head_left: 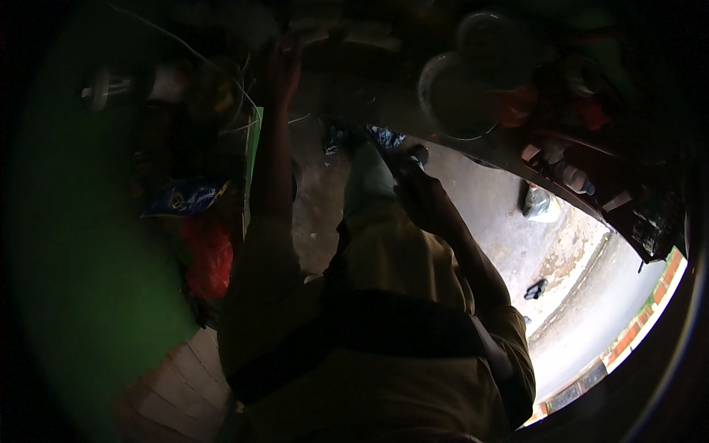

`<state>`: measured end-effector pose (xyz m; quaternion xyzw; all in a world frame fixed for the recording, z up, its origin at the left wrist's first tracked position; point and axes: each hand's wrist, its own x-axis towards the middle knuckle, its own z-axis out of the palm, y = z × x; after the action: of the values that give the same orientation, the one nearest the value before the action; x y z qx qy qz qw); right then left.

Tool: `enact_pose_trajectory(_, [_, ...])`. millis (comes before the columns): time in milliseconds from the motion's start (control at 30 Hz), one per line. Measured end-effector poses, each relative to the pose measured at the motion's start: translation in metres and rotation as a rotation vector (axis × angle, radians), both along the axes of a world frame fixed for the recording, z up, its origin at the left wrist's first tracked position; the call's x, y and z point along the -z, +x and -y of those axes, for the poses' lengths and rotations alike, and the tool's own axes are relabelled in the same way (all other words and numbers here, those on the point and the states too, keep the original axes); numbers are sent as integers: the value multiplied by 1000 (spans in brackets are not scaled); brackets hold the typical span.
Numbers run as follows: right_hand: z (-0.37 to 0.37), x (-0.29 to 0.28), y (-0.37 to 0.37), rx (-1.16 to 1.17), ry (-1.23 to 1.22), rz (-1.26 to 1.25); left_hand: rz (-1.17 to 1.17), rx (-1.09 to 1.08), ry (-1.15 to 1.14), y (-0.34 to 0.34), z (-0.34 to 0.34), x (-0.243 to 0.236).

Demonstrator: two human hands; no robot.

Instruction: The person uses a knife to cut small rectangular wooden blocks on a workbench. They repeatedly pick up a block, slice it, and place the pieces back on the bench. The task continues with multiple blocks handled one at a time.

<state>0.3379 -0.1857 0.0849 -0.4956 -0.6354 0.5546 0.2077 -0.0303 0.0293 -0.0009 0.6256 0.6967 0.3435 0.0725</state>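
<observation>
My left hand (284, 63) is raised at the end of a stretched arm, close to the dark far edge of a tabletop or shelf. Deep shadow hides what its fingers do. My right hand (422, 193) hangs lower, in front of my body near my light trouser leg (369, 181). Its fingers look curled around a dark, narrow thing (385, 156) whose kind I cannot make out. A small dark rounded object (419, 153) shows just beyond that hand.
Left: green wall, blue packet (186, 198), red plastic bag (208, 255), thin pale cord (177, 38). Far right: round pan-like vessels (458, 96) on a dark surface, a clear bottle (576, 179) at its edge. A white plastic bag (542, 204) and dark slippers (536, 289) lie on the floor.
</observation>
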Motion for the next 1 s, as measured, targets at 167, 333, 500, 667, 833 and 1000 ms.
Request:
enact_pose_trajectory(167, [-16,-3,-57,89,39,61,41,190,42,-2,-16,26])
enact_pose_trajectory(333, [-24,10,-86,148,32,7,-59,277,-27,-6,-11,5])
enact_pose_trajectory(500, [-42,-5,-104,156,-26,1,-173,436,94,-20,-29,5])
enact_pose_trajectory(667, [-41,-3,-118,259,64,-37,12,438,42,-23,-73,-27])
enact_pose_trajectory(833, [-28,9,-127,406,106,-63,-62,549,-136,-26,-150,-12])
enact_pose_trajectory(1000, [-15,17,-118,461,-6,-8,-482,911,-256,-6,-198,12])
